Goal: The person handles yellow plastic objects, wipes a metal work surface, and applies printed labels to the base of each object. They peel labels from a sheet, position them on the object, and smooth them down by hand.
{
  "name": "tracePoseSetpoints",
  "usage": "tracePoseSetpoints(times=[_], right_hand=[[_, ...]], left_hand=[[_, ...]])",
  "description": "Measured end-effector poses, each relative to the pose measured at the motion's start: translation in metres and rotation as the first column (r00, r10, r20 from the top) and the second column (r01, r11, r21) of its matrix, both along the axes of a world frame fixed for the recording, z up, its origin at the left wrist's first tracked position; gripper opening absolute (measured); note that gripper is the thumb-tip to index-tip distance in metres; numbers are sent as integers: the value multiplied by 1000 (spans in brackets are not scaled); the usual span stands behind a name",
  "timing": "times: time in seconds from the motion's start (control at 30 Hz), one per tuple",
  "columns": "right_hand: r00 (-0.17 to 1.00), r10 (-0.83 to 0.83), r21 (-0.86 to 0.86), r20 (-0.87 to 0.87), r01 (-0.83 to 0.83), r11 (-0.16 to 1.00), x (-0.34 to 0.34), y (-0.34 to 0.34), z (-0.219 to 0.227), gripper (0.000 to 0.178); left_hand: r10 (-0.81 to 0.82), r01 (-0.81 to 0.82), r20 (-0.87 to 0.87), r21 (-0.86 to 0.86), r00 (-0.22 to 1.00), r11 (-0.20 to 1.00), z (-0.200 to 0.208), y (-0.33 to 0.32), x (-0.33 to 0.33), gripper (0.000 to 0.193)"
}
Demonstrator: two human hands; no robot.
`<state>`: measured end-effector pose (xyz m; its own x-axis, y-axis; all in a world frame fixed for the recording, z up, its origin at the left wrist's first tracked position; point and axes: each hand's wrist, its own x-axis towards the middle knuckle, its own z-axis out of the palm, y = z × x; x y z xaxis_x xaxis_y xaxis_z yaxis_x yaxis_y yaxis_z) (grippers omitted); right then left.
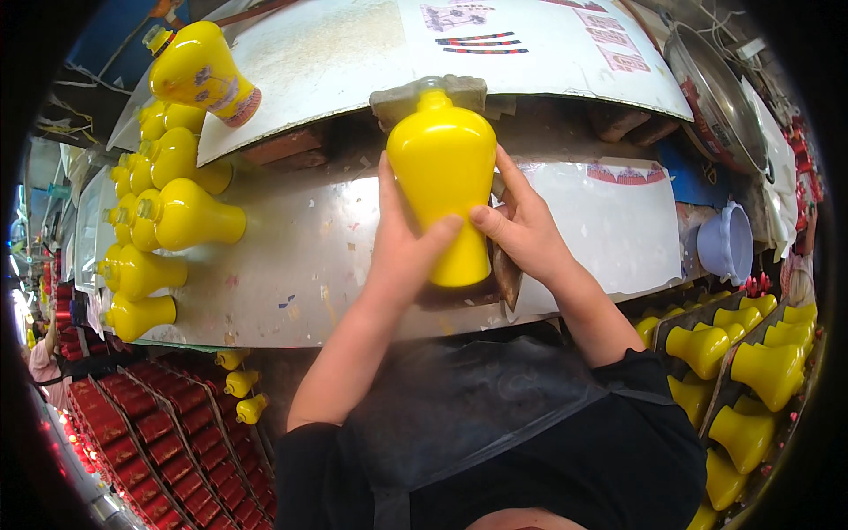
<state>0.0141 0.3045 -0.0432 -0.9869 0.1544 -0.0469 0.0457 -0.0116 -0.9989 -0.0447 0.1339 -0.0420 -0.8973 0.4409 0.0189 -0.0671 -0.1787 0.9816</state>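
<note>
The bench (pixel 283 265) spreads around the held yellow bottle (pixel 444 168); a raised white board (pixel 353 49) hems in that bottle's far side. A white paper sheet (pixel 601 234) lies to its right, more yellow bottles (pixel 199 216) well to its left. The left hand (pixel 405 238) and right hand (pixel 527 221) have their fingers clamped on its sides. A grey block (pixel 468 94) sits at its neck; dark strips (pixel 488 51) lie farther beyond.

Black short-sleeved shirt (pixel 574 473), dark apron (pixel 468 411)
</note>
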Motion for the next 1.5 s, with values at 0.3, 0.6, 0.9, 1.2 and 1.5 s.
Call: tracePoseSetpoints(times=[0.3,0.6,0.9,1.2,1.5], right_hand=[[981,181,-225,75,-160,961,-3,16,-9,74],[979,-193,164,-60,200,966,5,79,5,26],[466,-718,659,-518,752,13,74,269,63,37],[305,-948,994,-96,-21,-107,142,386,71,41],[296,-944,982,146,-156,103,163,429,60,48]], left_hand=[[-12,11,-106,-13,994,1000,-14,2,7,84],[45,-51,-99,-63,994,997,-28,-8,12,72],[268,-268,-35,-1,963,963,-37,-20,26,53],[250,-648,-634,-533,732,544,-63,-80,51,54],[198,-624,-614,-624,764,471,-64,-78,46,50]])
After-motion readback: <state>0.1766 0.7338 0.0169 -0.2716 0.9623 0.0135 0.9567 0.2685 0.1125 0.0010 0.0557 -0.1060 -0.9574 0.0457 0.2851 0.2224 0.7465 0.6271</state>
